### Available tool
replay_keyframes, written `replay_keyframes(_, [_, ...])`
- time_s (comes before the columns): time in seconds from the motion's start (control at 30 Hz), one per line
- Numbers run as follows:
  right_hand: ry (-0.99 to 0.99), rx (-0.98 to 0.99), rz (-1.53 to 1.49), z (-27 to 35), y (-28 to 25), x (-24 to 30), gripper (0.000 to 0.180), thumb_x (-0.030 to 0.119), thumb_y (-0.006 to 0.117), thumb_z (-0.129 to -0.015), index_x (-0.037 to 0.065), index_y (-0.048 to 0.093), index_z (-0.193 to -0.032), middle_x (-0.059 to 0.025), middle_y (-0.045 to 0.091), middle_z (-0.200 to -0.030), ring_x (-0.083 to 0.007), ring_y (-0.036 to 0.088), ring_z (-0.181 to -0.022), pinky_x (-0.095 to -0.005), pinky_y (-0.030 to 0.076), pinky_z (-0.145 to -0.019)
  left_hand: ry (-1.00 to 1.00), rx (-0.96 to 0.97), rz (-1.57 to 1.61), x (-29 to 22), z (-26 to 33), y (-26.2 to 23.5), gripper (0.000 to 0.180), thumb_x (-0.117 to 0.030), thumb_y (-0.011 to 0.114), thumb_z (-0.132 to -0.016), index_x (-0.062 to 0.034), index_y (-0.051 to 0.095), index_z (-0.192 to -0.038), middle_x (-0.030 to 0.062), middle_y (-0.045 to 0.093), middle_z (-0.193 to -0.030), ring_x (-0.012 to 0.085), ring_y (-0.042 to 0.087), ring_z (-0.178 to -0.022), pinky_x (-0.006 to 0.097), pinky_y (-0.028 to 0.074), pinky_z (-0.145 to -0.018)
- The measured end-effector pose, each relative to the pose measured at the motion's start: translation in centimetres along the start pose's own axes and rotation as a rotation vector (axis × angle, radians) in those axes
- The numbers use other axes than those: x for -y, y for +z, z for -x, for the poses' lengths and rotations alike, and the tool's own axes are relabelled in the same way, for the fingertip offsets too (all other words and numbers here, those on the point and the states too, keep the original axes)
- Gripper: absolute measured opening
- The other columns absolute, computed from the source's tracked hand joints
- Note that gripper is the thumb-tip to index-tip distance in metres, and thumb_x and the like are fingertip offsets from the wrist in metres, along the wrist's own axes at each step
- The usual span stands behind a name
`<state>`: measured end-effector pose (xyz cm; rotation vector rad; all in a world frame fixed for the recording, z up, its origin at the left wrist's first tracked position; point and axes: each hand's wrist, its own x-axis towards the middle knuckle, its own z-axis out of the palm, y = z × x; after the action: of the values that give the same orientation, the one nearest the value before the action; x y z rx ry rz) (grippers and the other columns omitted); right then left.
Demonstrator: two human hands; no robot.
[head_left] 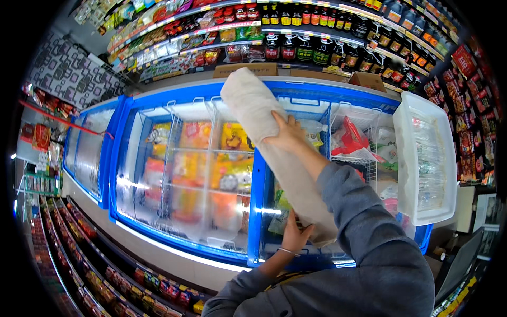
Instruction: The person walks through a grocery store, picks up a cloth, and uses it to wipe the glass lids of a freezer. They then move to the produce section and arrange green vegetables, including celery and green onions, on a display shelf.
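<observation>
Pale roll [292,171]: we have it slanting over the blue freezer [256,185], far end leftward.
Right hand [289,134]: our fingers grasp its far half.
Left hand [294,235]: at its near end; we cannot tell whether those fingers grip.
White bin [406,158]: freezer's right end.

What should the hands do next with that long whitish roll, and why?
I'd probably have the left hand steady the long whitish roll by its near end: the right hand lies farther up it, the left is beside the near end, and the roll slants over the blue freezer.
</observation>
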<state>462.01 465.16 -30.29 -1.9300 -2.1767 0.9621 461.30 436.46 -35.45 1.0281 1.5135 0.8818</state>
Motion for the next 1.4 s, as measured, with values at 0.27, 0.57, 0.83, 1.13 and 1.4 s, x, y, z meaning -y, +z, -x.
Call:
replay_keyframes(0.27, [-0.017, -0.178, -0.084, 12.1, 8.0, 1.4, 0.096, 0.045, 0.074, -0.059, 0.027, 0.025, -0.14, -0.0226, 0.029, -0.137, -0.0425, 0.036, -0.121, -0.0508, 0.034, -0.097, -0.188, -0.056, 0.104, 3.5, 9.6, -3.6, 0.068, -0.023, 0.074, -0.072, 0.0075, 0.038, -0.12, 0.0222, 0.055, -0.111, 0.0287, 0.056, -0.104, 0.036, 0.045, -0.087])
replay_keyframes(0.57, [0.136, -0.2, -0.187, 12.7, 10.1, 6.1, 0.095, 0.039, 0.076, -0.057, 0.023, 0.029, -0.138, -0.0205, 0.045, -0.122, -0.0362, 0.047, -0.113, -0.0423, 0.041, -0.092, -0.4, 0.116, 0.78, 5.2, 8.1, -9.4, 0.062, -0.025, 0.076, -0.073, 0.0045, 0.047, -0.119, 0.0124, 0.059, -0.108, 0.019, 0.058, -0.095, 0.03, 0.046, -0.083])
replay_keyframes(0.83, [0.043, -0.274, -0.709, 10.7, 20.8, 10.0, 0.094, 0.017, 0.079, -0.055, 0.005, 0.032, -0.135, -0.0192, 0.051, -0.121, -0.0323, 0.052, -0.109, -0.036, 0.045, -0.089, -0.284, -0.009, 0.403, 11.5, 11.6, -21.5, 0.045, -0.025, 0.073, -0.073, 0.0056, 0.06, -0.103, 0.009, 0.065, -0.093, 0.0161, 0.061, -0.082, 0.029, 0.048, -0.074])
replay_keyframes(1.13, [0.175, -0.012, -1.659, 14.1, 19.6, 14.9, 0.07, 0.026, 0.066, -0.08, 0.007, 0.031, -0.137, -0.0134, 0.045, -0.13, -0.0277, 0.044, -0.118, -0.0352, 0.039, -0.094, 0.181, -0.224, -0.776, -1.0, 11.9, -32.0, 0.05, -0.025, 0.073, -0.063, 0.0049, 0.06, -0.101, 0.0195, 0.063, -0.092, 0.0295, 0.062, -0.078, 0.039, 0.05, -0.071])
replay_keyframes(1.4, [-0.221, -0.332, -0.517, 22.5, 18.7, 7.4, 0.063, 0.037, 0.05, -0.089, 0.003, 0.029, -0.138, -0.024, 0.03, -0.14, -0.0367, 0.027, -0.131, -0.0387, 0.024, -0.106, 0.559, -0.02, -0.686, 6.5, 7.6, -21.9, 0.048, -0.016, 0.064, -0.07, -0.0006, 0.051, -0.113, 0.0212, 0.054, -0.106, 0.0369, 0.052, -0.097, 0.042, 0.044, -0.083])
